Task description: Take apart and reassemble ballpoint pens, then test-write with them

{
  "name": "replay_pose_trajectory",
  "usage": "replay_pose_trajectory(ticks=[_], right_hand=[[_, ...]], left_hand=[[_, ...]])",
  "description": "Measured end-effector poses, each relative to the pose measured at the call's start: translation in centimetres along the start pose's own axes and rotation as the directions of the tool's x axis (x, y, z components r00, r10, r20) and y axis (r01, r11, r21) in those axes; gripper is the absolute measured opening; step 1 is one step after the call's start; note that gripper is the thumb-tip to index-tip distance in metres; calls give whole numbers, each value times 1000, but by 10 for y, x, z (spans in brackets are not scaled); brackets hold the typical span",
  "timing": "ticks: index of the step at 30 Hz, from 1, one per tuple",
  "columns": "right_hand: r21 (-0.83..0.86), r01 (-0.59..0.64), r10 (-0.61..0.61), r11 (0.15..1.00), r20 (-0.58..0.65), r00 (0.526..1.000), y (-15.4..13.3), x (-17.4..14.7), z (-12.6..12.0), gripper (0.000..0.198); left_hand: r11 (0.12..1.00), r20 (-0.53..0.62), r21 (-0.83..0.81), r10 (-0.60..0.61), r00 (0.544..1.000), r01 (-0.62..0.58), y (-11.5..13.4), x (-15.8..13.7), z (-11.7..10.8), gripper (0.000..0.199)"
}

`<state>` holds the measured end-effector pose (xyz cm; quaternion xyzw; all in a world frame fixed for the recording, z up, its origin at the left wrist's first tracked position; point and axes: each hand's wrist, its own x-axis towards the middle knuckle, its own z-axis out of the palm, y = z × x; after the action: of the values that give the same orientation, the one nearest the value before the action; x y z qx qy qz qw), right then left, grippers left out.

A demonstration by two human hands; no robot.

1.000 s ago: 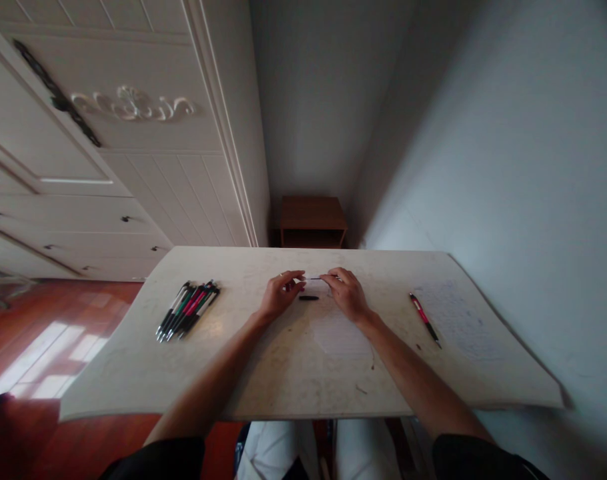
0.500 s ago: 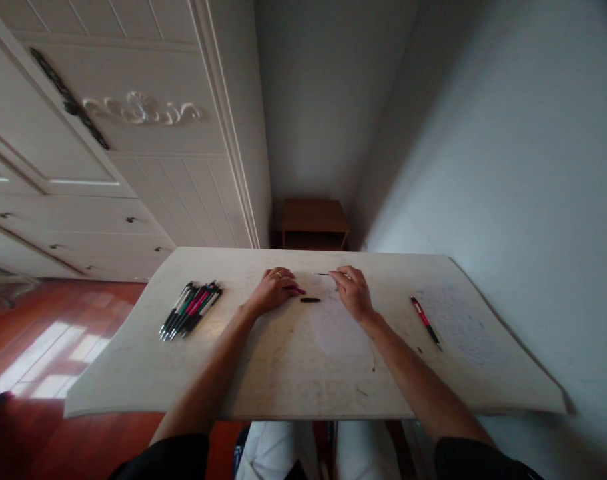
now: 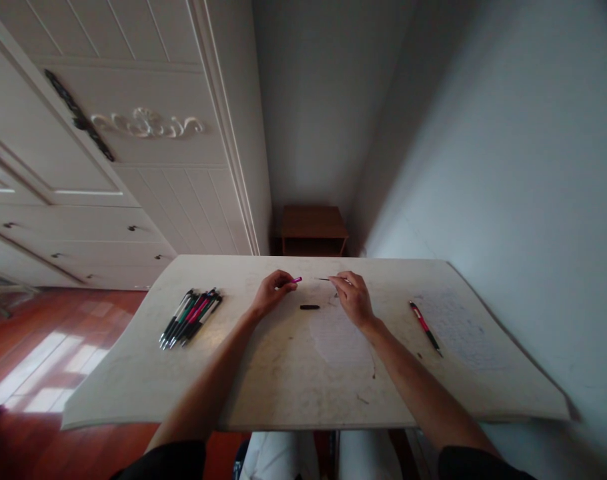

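Fingers [image 3: 285, 287] pinch a pink tube [image 3: 298, 280] left, a thin rod [image 3: 323, 279] right; paper [image 3: 463, 337] bears seemingly illegible handwriting [image 3: 448, 317].

The tube [image 3: 297, 280] we hold is magenta, our thin rod [image 3: 324, 279] dark, paler at the tip, the short piece [image 3: 309, 307] black. Our bundled pens [image 3: 197, 308] mix black, white, green and pink; the lone pen [image 3: 423, 324] is red and black. The off-white tabletop [image 3: 263, 390] is blotched brown.

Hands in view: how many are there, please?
2: left of the black piece, the left hand holding a pink tube; to its right, the right hand holding a thin dark rod.
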<state>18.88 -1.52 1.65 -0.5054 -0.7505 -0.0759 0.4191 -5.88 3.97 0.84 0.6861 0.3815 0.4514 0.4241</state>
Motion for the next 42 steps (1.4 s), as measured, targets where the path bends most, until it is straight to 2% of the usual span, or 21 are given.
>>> replay_pose_trajectory(ticks=[6, 11, 33, 42], right_hand=[[-27, 51, -51, 998, 2, 999, -1, 1, 0, 26], [-38, 83, -83, 996, 19, 996, 1, 0, 2, 28], [-34, 118, -114, 992, 89, 989, -3, -1, 3, 27], [-64, 114, -106, 991, 108, 988, -1, -3, 5, 28]], left_hand=[[984, 16, 162, 71, 997, -73, -3, -2, 4, 26], [974, 4, 220, 49, 999, -49, -1, -1, 3, 28], [979, 40, 201, 28, 999, -36, 4, -3, 4, 24], [963, 58, 252, 81, 995, -93, -1, -3, 4, 21]])
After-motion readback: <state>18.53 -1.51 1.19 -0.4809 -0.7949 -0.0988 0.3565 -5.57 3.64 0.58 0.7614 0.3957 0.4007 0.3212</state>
